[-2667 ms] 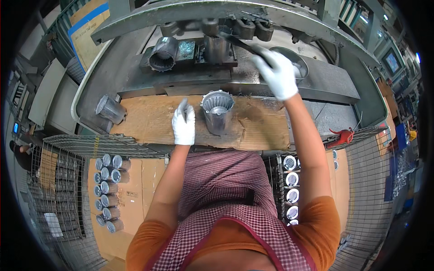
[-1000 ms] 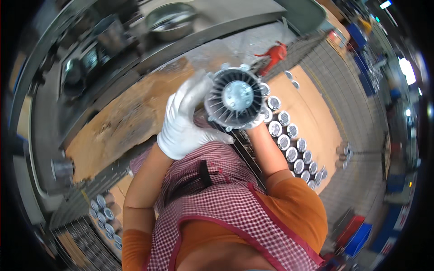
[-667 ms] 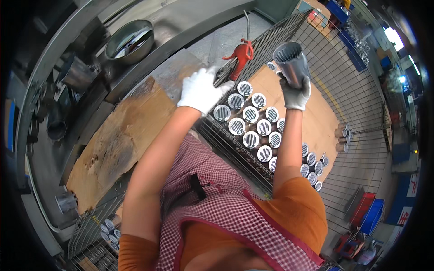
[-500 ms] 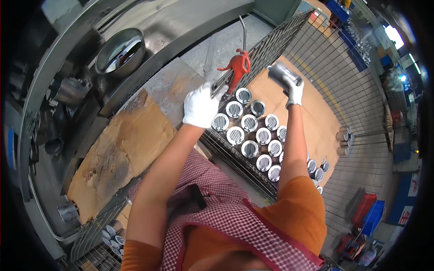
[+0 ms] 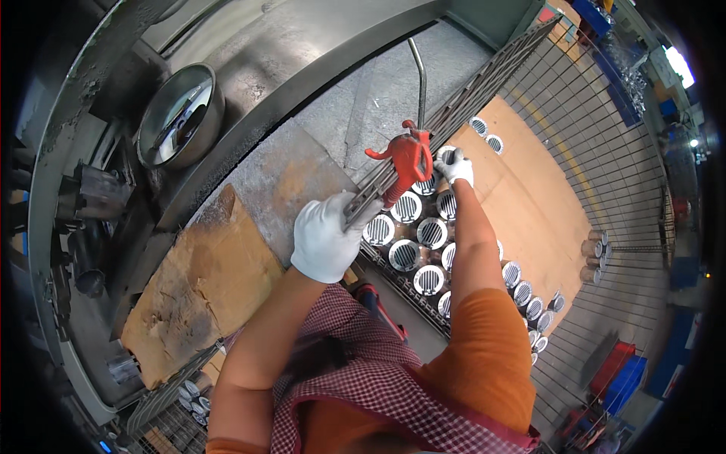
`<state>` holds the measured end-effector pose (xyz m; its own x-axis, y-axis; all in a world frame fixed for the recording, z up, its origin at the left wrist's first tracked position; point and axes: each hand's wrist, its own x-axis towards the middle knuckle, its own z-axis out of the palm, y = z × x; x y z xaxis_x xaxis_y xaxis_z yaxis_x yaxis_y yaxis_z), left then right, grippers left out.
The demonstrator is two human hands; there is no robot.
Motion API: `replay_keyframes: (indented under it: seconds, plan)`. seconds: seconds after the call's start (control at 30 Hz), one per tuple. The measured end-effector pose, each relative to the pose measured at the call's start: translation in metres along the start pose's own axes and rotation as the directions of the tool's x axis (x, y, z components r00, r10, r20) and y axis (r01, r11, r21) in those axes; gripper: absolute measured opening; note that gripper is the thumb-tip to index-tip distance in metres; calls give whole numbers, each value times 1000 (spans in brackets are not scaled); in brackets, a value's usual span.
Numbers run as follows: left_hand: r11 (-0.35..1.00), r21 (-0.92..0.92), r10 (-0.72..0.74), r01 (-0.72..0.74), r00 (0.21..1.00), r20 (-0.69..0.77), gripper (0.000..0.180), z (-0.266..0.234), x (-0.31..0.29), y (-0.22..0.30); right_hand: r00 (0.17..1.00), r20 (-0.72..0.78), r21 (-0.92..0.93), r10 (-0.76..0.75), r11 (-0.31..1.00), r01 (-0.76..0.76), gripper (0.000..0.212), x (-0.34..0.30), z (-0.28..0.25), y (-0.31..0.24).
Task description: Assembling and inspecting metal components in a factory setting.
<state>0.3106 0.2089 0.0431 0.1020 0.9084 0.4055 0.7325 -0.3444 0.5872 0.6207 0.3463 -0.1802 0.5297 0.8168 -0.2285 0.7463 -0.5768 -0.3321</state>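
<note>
Several metal cylinders with slotted round ends [image 5: 404, 255] stand in rows on brown cardboard [image 5: 541, 197] inside a wire mesh cage [image 5: 605, 151]. My white-gloved right hand [image 5: 458, 171] is closed on a cylinder [image 5: 446, 153] at the far end of the rows, its fingers partly hidden. The white-gloved left hand [image 5: 327, 238] grips the near edge of the folded mesh wall [image 5: 370, 198]. Just beyond its fingers, a red air blow gun [image 5: 408, 160] with a long bent metal tube hangs at that wall. Two more cylinders [image 5: 494, 144] stand farther back.
Left of the cage runs a grey metal worktop [image 5: 276, 178] with a stained cardboard sheet [image 5: 208, 280]. A metal bowl [image 5: 215, 113] holding tools stands beyond it. Small cylinders [image 5: 594, 253] lie by the cage's right side. Red and blue bins [image 5: 624, 382] stand at the lower right.
My right hand has brought the cylinder it held aloft leftward and down to the far end of the rows. My left hand stays at the mesh edge while the view has shifted.
</note>
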Motion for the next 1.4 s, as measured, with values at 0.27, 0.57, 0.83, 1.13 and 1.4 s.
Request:
replay_keyframes:
  seconds: [0.27,0.57,0.83,1.13,1.4]
  plan:
    - [1000,-14,10,-10,1000,-24,40,2,1,2,989,-26,190,-144,971,147,68,8,18,25]
    - [994,52,-105,97,974,202,47,-8,10,6,713,-682,679,-164,221,700,15,-143,-134,-97]
    - [995,103,-17,11,998,58,40,-93,-61,-17,-17,-688,-384,-725,345,856,16,-269,-194,-191]
    - [632,272,-601,726,680,-419,43,-342,-213,-110,684,-178,242,-707,643,727,37,-241,-146,-201]
    - [196,259,-513,946,324,-795,52,-507,-396,-250,526,-362,20,-770,557,830,48,-242,-137,-211]
